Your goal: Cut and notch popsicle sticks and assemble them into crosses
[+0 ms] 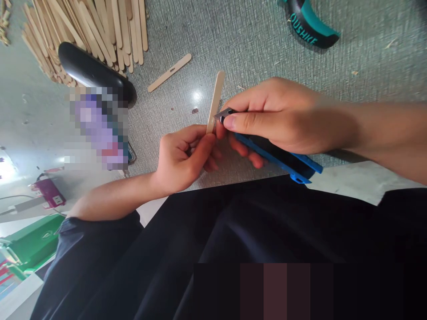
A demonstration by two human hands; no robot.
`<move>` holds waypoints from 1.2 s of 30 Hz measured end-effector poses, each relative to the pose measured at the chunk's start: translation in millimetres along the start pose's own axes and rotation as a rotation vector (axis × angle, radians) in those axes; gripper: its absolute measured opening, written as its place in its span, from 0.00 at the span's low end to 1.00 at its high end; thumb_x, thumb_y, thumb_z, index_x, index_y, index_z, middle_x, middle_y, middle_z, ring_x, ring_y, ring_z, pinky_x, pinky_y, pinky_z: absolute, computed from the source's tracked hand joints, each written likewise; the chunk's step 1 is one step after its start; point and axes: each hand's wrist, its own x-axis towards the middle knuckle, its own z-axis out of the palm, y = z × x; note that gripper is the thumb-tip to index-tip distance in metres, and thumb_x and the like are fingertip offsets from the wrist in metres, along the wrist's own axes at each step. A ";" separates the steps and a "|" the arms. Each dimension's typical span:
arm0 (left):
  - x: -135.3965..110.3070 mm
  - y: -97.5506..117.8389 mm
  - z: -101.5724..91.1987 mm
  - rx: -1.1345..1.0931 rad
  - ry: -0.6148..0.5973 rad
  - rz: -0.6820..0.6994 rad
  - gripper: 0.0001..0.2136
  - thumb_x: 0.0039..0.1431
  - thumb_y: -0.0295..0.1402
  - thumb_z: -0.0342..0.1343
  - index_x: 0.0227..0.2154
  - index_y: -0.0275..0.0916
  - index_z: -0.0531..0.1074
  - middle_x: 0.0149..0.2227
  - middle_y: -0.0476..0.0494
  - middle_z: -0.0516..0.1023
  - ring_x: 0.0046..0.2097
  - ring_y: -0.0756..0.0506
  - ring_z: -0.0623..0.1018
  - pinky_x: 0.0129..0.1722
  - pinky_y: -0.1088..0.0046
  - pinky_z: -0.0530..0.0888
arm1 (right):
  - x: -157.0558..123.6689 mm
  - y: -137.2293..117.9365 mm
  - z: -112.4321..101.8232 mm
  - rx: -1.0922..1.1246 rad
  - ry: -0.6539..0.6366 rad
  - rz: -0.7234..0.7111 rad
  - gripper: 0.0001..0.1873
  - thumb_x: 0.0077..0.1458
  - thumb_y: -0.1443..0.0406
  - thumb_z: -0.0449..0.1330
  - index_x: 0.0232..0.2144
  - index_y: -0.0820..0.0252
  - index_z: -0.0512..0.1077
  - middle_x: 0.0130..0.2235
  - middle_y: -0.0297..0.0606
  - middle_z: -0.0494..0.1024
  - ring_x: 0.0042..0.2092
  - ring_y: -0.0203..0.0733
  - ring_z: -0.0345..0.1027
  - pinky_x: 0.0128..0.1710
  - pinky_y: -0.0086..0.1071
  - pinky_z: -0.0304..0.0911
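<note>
My left hand [185, 155] pinches the lower end of a flat wooden stick [215, 98], holding it upright over the grey mat. My right hand [276, 115] grips a blue utility knife [283, 161], thumb laid along its top. The knife's metal tip [223, 114] touches the right edge of the stick just above my left fingers. Both hands are close together above my dark-clothed lap.
A heap of wooden sticks [90, 26] lies at the top left, with a black object [95, 73] against it. One loose stick [170, 72] lies on the grey mat [253, 44]. A teal and black tool handle [308, 24] sits at the top right. A green box [33, 242] stands at the lower left.
</note>
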 end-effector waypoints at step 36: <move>10.9 16.4 -14.8 -0.088 -0.184 -0.186 0.20 0.74 0.52 0.73 0.38 0.39 0.82 0.25 0.50 0.80 0.18 0.54 0.72 0.15 0.77 0.63 | -1.1 -9.9 -17.3 0.017 -0.123 0.184 0.16 0.84 0.64 0.55 0.41 0.59 0.79 0.30 0.28 0.78 0.23 0.28 0.72 0.22 0.20 0.66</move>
